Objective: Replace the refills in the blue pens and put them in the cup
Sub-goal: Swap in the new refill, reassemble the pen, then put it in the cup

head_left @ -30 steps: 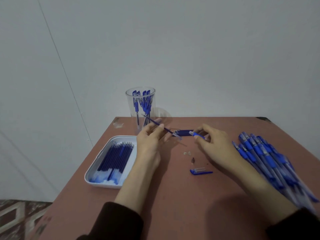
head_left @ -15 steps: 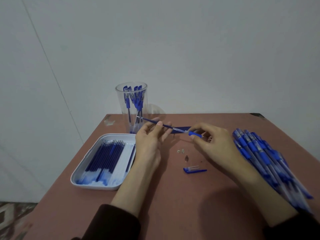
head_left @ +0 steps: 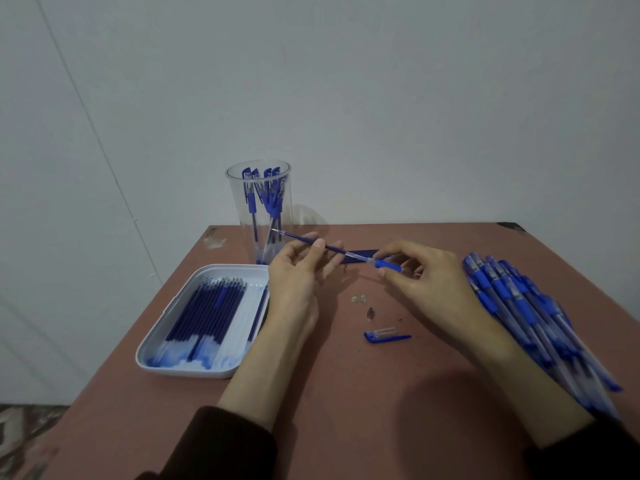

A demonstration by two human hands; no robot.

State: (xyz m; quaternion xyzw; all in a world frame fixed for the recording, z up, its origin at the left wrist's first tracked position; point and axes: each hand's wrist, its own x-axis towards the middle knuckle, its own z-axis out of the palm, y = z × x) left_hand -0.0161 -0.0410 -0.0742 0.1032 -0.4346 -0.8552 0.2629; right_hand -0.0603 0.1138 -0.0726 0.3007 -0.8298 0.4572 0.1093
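My left hand (head_left: 297,273) pinches the refill (head_left: 294,236), tip toward ten o'clock — my right hand (head_left: 427,280), at three o'clock, pinches the pen barrel (head_left: 388,264).

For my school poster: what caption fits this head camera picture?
Left hand holds a blue refill to the pen barrel in the right hand, pen cup behind.

I am reaching both forearms forward, the hands close together but not touching. My left hand (head_left: 298,271) is pinching a thin refill (head_left: 301,239) between thumb and fingertips, palm facing right. My right hand (head_left: 426,278), back upward, is gripping the blue pen barrel (head_left: 388,265) between curled thumb and forefinger.
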